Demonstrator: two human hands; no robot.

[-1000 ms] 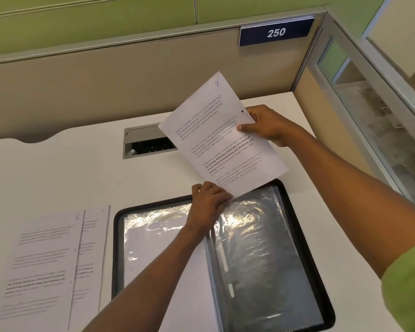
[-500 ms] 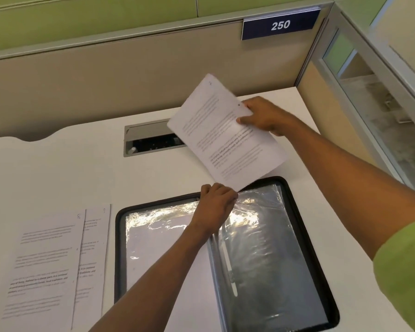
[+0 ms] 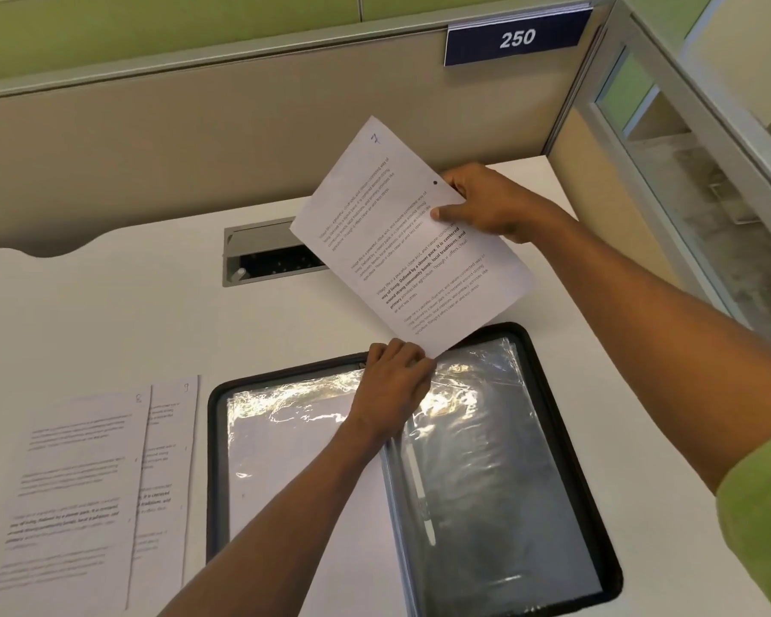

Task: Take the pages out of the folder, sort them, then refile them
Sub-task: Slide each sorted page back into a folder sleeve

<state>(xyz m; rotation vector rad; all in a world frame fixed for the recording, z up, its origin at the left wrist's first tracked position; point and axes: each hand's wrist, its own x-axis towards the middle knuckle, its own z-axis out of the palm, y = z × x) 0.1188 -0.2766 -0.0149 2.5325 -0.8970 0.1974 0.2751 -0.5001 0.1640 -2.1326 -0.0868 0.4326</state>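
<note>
Looking down through the head camera, I see the right hand pinching a printed page at its right edge. The thumb lies on the printed face and the fingers are behind, so that grip is clamped on the page. The page hangs tilted in the air above the far end of the folder, with a handwritten 7 near its top corner and a dark hole beside the thumb.

Its lowest corner touches the left hand, which sits at the top of the folder's spine with its fingers curled under. I cannot tell whether they pinch anything or only press there.

The folder lies open and flat on the white desk. It has a black rim and glossy clear sleeves on both halves: the left sleeve shows a white sheet inside, the right sleeve looks dark.

Left of the folder, two more pages lie face up on the desk, one overlapping the other. Their handwritten marks are too blurred for me to read.

Beyond them a grey cable hatch is set into the desk, partly hidden by the held page. A blue sign reading 250 hangs on the partition.
</note>
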